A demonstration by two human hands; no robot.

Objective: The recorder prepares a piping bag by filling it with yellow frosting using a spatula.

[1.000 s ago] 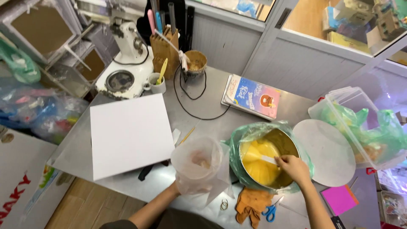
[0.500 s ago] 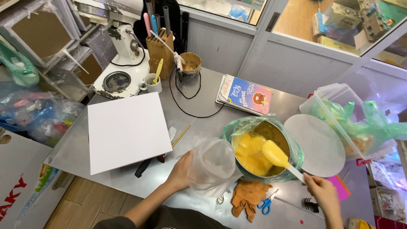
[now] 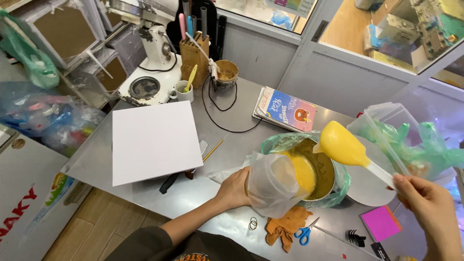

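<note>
My left hand (image 3: pixel 235 188) grips a translucent plastic piping bag (image 3: pixel 270 186), held open and tilted toward a metal bowl (image 3: pixel 325 169). The bowl holds yellow batter and sits wrapped in green plastic film. My right hand (image 3: pixel 425 210) holds the white handle of a spatula (image 3: pixel 345 147) whose head is coated in yellow batter. The spatula head hangs above the bowl's right rim, close to the bag's mouth.
A white square board (image 3: pixel 153 140) lies on the steel table (image 3: pixel 227 145) at left. A stand mixer (image 3: pixel 152 67), knife block (image 3: pixel 195 55) and book (image 3: pixel 286 110) sit behind. Blue scissors (image 3: pixel 304 234), an orange cloth (image 3: pixel 285 224), a pink pad (image 3: pixel 382 223) and a white round board (image 3: pixel 369 186) lie near the front edge.
My right hand lifted the batter-laden spatula out of the bowl and up toward the bag. My left hand tilted the bag's mouth toward the bowl.
</note>
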